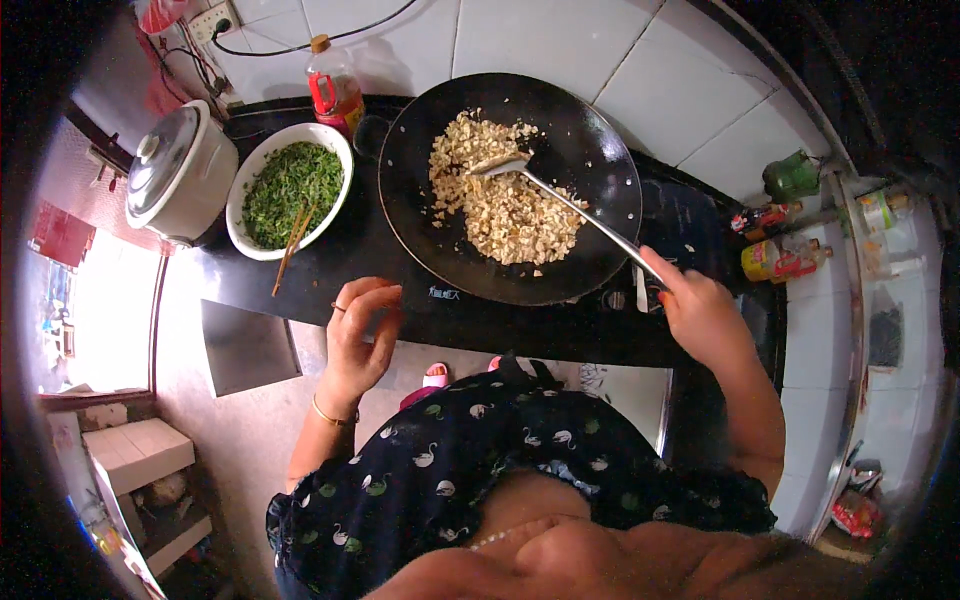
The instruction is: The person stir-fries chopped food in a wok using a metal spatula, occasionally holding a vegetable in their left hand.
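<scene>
A large black wok (592,150) sits on the dark stove top, holding small pale diced food (517,225) in two joined heaps. My right hand (697,307) grips the handle of a metal spatula (585,214) from the right; its blade lies on the food near the middle of the wok. Held in the air before the counter's front edge, my left hand (364,322) has curled fingers, with thumb and fingertips apart and nothing between them. Left of the wok, a white oval bowl (347,180) holds chopped green leaves (289,191), and a pair of wooden chopsticks (289,259) rests over its near rim.
A white lidded electric cooker (184,180) stands at the far left. Behind the bowl is an oil bottle with a red handle (335,94), near a wall socket (214,24) with black cables. Several bottles (784,259) stand at the right wall. A white shelf (142,450) is at lower left.
</scene>
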Available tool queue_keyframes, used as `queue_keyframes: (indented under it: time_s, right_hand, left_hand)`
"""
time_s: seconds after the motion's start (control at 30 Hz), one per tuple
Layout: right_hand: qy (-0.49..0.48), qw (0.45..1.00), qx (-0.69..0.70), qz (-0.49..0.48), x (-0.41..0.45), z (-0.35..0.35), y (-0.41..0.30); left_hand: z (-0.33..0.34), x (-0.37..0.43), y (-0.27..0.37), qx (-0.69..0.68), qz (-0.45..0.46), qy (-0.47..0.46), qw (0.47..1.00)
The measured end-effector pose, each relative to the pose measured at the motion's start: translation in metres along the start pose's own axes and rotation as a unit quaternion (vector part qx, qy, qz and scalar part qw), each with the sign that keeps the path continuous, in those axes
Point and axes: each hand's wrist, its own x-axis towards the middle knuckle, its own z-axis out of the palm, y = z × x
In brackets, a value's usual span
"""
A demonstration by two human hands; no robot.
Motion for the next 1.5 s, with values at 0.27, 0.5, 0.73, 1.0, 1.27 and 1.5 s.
queue_keyframes:
  time_s: [0.27,0.5,0.73,1.0,1.27,1.5]
  right_hand:
    - [0.005,1.0,0.028,-0.006,-0.008,-0.001,0.013]
    - [-0.083,0.98,-0.103,0.146,-0.087,-0.073,-0.022]
    - [0.018,0.999,0.034,0.0,0.0,0.018,0.019]
    - [0.047,0.996,0.065,0.037,0.047,0.016,0.011]
    - [-0.058,0.996,-0.017,0.06,0.002,-0.014,-0.002]
    - [-0.099,0.979,0.173,0.047,-0.06,-0.033,0.008]
  left_hand:
    - [0.004,0.005,-0.002,-0.014,-0.004,-0.014,1.0]
    - [-0.005,-0.006,-0.013,0.015,-0.021,0.014,1.0]
    - [-0.002,0.003,-0.004,-0.001,-0.019,-0.007,1.0]
    - [-0.001,-0.007,-0.01,-0.01,-0.029,-0.004,1.0]
    - [0.003,-0.004,-0.015,-0.009,-0.032,-0.027,0.999]
    - [0.004,0.0,-0.013,0.0,-0.022,-0.011,1.0]
